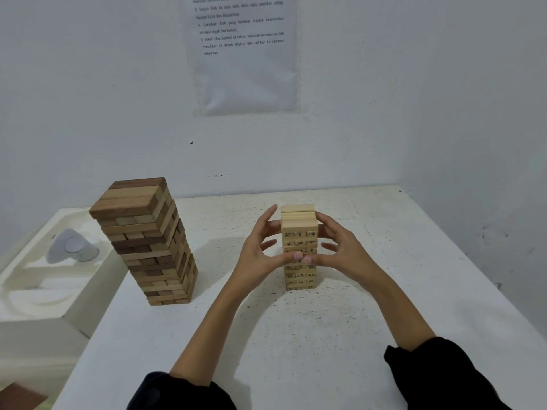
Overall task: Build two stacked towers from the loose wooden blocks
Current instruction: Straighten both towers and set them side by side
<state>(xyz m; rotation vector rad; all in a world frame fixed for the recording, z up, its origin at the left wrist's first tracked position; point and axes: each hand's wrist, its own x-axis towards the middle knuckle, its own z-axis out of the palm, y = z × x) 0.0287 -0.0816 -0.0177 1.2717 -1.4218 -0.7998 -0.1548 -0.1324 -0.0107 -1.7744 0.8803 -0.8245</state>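
Note:
Two block towers stand on the white table point(325, 335). A tall tower of mixed brown and tan blocks point(148, 241) is at the left. A smaller tower of pale numbered blocks point(299, 229) stands at the centre. My left hand point(260, 250) cups its left side and my right hand point(340, 247) cups its right side. Fingers of both hands are spread and press the tower's sides, and both thumbs meet on its front face around mid-height. The blocks behind the thumbs are hidden.
A white basin point(44, 279) with a grey object point(71, 247) in it sits lower at the left of the table. A printed sheet point(245, 54) hangs on the wall behind. Walls close in at the back and right.

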